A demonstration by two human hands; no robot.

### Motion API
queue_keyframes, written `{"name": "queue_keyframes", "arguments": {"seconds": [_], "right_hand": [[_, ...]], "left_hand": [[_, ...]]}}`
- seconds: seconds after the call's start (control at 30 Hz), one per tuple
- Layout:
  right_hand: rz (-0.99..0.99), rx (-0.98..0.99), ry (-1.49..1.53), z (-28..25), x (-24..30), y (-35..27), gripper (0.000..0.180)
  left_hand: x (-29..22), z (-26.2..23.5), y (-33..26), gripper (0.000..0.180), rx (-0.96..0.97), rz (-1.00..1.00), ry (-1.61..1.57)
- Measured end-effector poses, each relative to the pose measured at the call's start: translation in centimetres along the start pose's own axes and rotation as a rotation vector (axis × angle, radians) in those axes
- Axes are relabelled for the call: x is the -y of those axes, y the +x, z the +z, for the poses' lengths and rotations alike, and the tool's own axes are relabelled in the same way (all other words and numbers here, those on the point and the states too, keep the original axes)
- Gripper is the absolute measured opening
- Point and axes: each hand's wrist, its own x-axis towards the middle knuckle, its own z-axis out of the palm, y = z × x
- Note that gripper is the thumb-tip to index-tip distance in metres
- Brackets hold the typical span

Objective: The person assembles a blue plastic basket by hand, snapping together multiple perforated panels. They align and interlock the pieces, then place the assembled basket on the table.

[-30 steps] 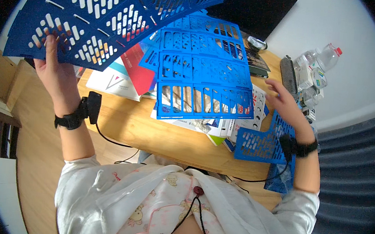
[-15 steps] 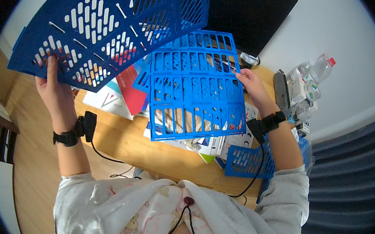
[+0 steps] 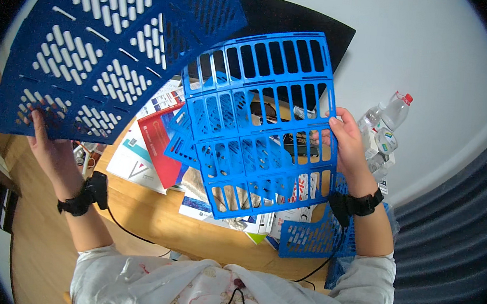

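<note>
My left hand [image 3: 50, 148] grips the lower edge of a large dark blue plastic panel [image 3: 106, 51] pierced with groups of slanted slots. The panel is held up at the left, and its top runs out of view. My right hand [image 3: 347, 141] is closed on the right edge of a lighter blue plastic grid panel [image 3: 251, 129] with rows of long rectangular openings. This panel hangs tilted above the desk, its upper left corner behind or against the dark one. Through its openings more blue slotted pieces [image 3: 218, 108] show on the desk.
A wooden desk [image 3: 143, 218] bears a red booklet [image 3: 159, 144], papers and books. Behind stands a black monitor [image 3: 302, 26]. Plastic bottles [image 3: 397, 111] sit at the right. Another blue slotted panel [image 3: 311, 237] lies at the desk's right front, near a dark curtain [image 3: 445, 247].
The dark panel has moved left and down with my left hand. My right hand has shifted right and lower, and the grid panel is raised and tilted more, apparently nearer to me.
</note>
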Motion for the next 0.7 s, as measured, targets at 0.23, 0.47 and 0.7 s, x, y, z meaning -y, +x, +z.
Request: {"name": "queue_keyframes", "arguments": {"seconds": [0.23, 0.47, 0.7], "right_hand": [[-0.144, -0.254, -0.169, -2.7, 3.5, -2.9, 0.021], [-0.471, -0.361, -0.593, -5.3, 10.1, -7.2, 0.028], [-0.777, -0.433, -0.797, -6.5, 13.3, -11.1, 0.025]], "left_hand": [[-1.0, -0.6, 0.5, 0.031, -0.062, 0.061, 0.033], [0.8, 1.0, -0.7, 0.022, 0.035, -0.035, 0.108], [2.0, 2.4, -2.7, 0.016, 0.254, -0.009, -0.089]]}}
